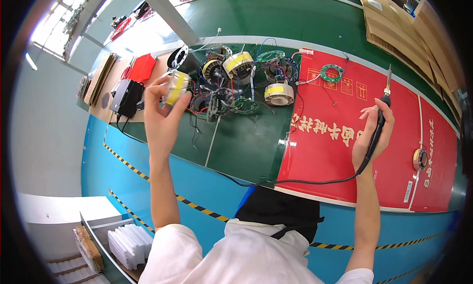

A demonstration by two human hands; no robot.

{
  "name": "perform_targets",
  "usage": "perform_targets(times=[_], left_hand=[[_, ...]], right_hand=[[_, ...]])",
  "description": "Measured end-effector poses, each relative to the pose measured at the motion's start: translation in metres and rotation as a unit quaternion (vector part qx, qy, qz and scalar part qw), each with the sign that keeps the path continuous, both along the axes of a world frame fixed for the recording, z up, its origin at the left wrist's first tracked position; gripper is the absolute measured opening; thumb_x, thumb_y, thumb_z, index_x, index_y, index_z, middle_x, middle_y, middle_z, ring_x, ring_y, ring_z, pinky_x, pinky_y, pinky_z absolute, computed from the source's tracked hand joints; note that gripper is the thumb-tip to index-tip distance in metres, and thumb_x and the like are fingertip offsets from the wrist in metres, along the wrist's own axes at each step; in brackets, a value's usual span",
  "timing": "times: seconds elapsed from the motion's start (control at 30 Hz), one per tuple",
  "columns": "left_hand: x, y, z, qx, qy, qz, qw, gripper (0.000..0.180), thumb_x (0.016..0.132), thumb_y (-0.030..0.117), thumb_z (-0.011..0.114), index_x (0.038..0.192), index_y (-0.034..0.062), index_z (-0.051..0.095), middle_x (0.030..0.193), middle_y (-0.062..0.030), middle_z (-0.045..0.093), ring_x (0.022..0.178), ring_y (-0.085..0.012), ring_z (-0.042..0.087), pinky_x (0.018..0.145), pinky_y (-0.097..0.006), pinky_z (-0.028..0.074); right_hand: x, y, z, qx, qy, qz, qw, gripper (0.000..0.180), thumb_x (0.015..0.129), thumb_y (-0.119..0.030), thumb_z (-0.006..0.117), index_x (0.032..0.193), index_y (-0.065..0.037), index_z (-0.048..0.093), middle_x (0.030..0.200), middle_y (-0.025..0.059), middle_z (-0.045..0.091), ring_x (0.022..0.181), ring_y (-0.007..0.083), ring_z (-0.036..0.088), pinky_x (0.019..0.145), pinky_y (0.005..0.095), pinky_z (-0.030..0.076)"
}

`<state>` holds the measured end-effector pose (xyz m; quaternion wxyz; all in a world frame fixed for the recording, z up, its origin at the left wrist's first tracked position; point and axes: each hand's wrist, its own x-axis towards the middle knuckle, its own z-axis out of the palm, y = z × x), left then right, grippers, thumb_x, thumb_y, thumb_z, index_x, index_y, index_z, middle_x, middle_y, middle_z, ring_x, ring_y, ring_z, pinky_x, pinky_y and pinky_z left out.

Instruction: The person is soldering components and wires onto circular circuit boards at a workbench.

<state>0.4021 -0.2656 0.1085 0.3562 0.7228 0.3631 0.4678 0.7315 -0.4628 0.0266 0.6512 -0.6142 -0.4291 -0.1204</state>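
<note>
Up at the left end of the bench, my left hand (162,106) grips a ring-shaped motor stator (178,87) wrapped in yellow tape between thumb and fingers. My right hand (363,146) is closed around the black handle of a soldering iron (380,121), its metal tip pointing up and away over the red cardboard. Between the hands lies a cluster of stators, among them a taped one (239,66) and a pale one (279,94), tangled with wires. A green ring circuit board (331,73) with leads rests on the red cardboard (315,151).
The iron's black cord (305,182) loops along the bench's near edge. At the left stand a black box with cables (126,99) and a red container (143,67). Another stator (420,159) sits far right. Flattened cardboard (394,28) lies behind. A metal post (170,15) rises at the back.
</note>
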Motion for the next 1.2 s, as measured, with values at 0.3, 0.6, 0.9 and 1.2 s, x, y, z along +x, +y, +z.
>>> perform_targets(times=[0.3,0.6,0.9,1.2], left_hand=[[0.042,0.018,0.03,0.304,-0.15,0.051,0.939,0.043,0.085,-0.008,0.069,0.112,0.0063,0.039,0.142,-0.0183,0.038,0.113,-0.0263,0.058,0.078,-0.03,0.061],[0.044,0.071,0.046,0.11,0.316,-0.095,0.937,0.039,0.087,0.028,0.072,0.109,0.0017,0.054,0.094,-0.0145,0.066,0.086,-0.0216,0.064,0.08,-0.035,0.048],[0.079,0.06,0.047,0.119,0.176,0.048,0.976,0.036,0.093,0.025,0.068,0.119,0.0065,0.051,0.105,-0.0104,0.067,0.083,-0.0192,0.066,0.075,-0.032,0.052],[0.091,0.052,0.151,0.362,-0.236,0.03,0.901,0.042,0.092,0.014,0.07,0.116,-0.0044,0.041,0.109,-0.0175,0.06,0.105,-0.0212,0.064,0.078,-0.033,0.061]], right_hand=[[-0.001,-0.001,0.004,0.035,-0.012,0.005,0.999,0.02,0.101,-0.007,0.051,0.119,-0.002,0.056,0.089,0.0061,0.052,0.075,0.0108,0.057,0.068,0.0241,0.046],[0.002,-0.002,0.005,0.006,-0.023,0.018,1.0,0.021,0.099,-0.005,0.052,0.12,-0.002,0.058,0.089,0.0066,0.053,0.073,0.0101,0.054,0.064,0.0231,0.045],[0.001,0.002,0.001,0.014,-0.046,0.024,0.999,0.021,0.098,-0.005,0.056,0.119,-0.003,0.058,0.088,0.0064,0.053,0.067,0.0091,0.052,0.056,0.0222,0.043],[-0.006,-0.004,0.01,-0.001,-0.025,0.019,1.0,0.023,0.103,-0.01,0.048,0.124,-0.003,0.054,0.086,0.0067,0.059,0.078,0.0118,0.059,0.076,0.0263,0.049]])
